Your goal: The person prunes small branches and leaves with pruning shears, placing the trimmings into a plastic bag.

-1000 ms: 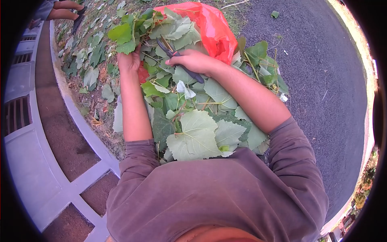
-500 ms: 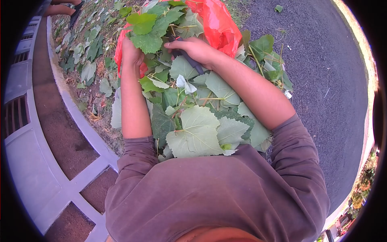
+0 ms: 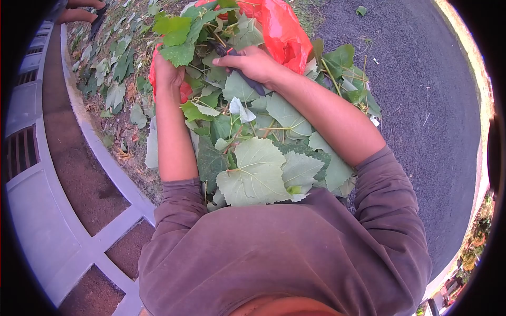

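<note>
My right hand (image 3: 253,64) is closed around the dark handles of a pair of pruning shears (image 3: 246,79) with a red accent near the pivot. The blades point up and left into the vine stems and are mostly hidden there. My left hand (image 3: 167,72) is closed at a leafy vine cutting (image 3: 179,39), its fingertips covered by leaves. Red plastic shows right beside that hand. Beyond both hands is a red plastic bag (image 3: 284,37), partly covered by greenery. A thick heap of lobed vine leaves (image 3: 255,171) fills the space between my forearms.
Dark asphalt (image 3: 421,105) lies on the right. To the left are littered ground with fallen leaves (image 3: 116,95), a pale concrete curb (image 3: 87,124) and a grey metal gate or fence (image 3: 39,210). Another person's leg (image 3: 76,15) shows at the upper left.
The leafy cutting by my left hand has tilted and shifted slightly up and left. My right hand and the shears have moved a little, showing more of the stems ahead of them.
</note>
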Demonstrator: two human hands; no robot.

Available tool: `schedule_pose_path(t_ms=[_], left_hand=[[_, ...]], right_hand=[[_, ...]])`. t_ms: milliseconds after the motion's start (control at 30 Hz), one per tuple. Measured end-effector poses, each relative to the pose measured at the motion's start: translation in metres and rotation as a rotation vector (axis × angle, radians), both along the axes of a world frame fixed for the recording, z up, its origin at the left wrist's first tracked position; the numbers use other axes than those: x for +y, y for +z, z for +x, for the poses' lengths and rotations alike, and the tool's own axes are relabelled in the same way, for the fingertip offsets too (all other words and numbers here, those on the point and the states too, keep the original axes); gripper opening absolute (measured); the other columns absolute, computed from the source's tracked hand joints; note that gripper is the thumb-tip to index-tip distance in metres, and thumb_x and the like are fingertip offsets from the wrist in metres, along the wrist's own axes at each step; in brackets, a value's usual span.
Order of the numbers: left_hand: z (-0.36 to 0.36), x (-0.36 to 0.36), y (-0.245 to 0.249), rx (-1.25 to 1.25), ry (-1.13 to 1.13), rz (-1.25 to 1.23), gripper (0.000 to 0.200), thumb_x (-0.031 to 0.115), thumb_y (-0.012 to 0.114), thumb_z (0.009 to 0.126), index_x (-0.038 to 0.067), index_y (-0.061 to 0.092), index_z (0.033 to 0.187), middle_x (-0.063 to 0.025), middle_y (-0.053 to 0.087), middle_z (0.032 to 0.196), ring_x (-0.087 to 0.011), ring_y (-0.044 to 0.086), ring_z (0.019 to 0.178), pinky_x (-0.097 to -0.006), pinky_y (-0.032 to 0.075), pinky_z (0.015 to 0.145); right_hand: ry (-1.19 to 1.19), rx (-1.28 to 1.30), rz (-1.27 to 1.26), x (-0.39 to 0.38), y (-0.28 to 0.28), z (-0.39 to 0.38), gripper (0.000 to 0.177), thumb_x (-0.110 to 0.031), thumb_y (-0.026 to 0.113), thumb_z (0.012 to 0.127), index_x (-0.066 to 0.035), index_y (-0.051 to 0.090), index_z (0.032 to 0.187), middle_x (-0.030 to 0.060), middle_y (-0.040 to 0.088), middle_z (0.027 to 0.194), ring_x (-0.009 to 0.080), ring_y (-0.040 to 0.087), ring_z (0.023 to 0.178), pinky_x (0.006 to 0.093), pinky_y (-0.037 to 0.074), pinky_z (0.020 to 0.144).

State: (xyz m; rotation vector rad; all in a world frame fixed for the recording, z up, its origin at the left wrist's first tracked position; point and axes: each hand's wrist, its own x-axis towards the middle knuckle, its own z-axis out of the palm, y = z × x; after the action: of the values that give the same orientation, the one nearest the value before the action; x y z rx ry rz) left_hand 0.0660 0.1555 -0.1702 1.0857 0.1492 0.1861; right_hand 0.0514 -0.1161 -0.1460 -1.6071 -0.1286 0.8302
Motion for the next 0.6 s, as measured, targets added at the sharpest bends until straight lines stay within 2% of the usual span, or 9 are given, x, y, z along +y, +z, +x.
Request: schedule_pose_path(t_ms=[133, 300, 433, 500, 600], left_hand=[[0.005, 0.010, -0.006, -0.001, 0.103, -0.027, 0.029, 0.011, 0.058, 0.107, 0.001, 0.061, 0.134, -0.0108, 0.070, 0.125, -0.0238, 0.071, 0.107, -0.0382, 0.061, 0.090], [0.007, 0.030, -0.012, 0.012, 0.237, -0.137, 0.027, 0.015, 0.058, 0.109, 0.007, 0.061, 0.135, -0.0101, 0.069, 0.128, -0.0251, 0.071, 0.110, -0.0424, 0.063, 0.092], [0.011, 0.035, -0.016, 0.036, 0.197, -0.184, 0.028, 0.017, 0.062, 0.108, 0.010, 0.060, 0.136, -0.0093, 0.069, 0.128, -0.0245, 0.071, 0.110, -0.0436, 0.064, 0.090], [0.011, 0.033, -0.019, 0.018, 0.141, -0.246, 0.030, 0.018, 0.063, 0.108, 0.012, 0.060, 0.136, -0.0085, 0.069, 0.128, -0.0237, 0.071, 0.110, -0.0432, 0.064, 0.089], [0.010, 0.024, -0.022, -0.001, 0.109, -0.275, 0.032, 0.015, 0.064, 0.106, 0.009, 0.059, 0.137, -0.0087, 0.068, 0.129, -0.0246, 0.070, 0.111, -0.0424, 0.064, 0.090]], right_hand=[[-0.033, -0.034, 0.032, 0.010, -0.013, 0.000, 0.046, -0.053, 0.079, 0.091, -0.007, 0.074, 0.085, 0.0003, 0.067, 0.083, 0.0091, 0.058, 0.074, 0.0276, 0.043, 0.068], [0.009, 0.118, 0.258, 0.007, -0.009, -0.002, 0.042, -0.048, 0.072, 0.097, -0.006, 0.076, 0.095, 0.0013, 0.070, 0.090, 0.0102, 0.059, 0.079, 0.0272, 0.044, 0.072], [0.051, 0.115, 0.231, 0.003, -0.005, 0.001, 0.043, -0.049, 0.073, 0.096, -0.006, 0.076, 0.101, 0.0019, 0.070, 0.093, 0.0111, 0.061, 0.083, 0.0268, 0.046, 0.076], [0.157, 0.062, 0.069, 0.002, 0.003, -0.003, 0.046, -0.050, 0.074, 0.094, -0.005, 0.075, 0.103, 0.0017, 0.070, 0.094, 0.0124, 0.060, 0.085, 0.0274, 0.046, 0.079], [0.233, -0.024, 0.030, 0.006, -0.002, -0.011, 0.049, -0.052, 0.074, 0.093, -0.003, 0.075, 0.103, 0.0013, 0.068, 0.093, 0.0131, 0.058, 0.083, 0.0288, 0.046, 0.078]])
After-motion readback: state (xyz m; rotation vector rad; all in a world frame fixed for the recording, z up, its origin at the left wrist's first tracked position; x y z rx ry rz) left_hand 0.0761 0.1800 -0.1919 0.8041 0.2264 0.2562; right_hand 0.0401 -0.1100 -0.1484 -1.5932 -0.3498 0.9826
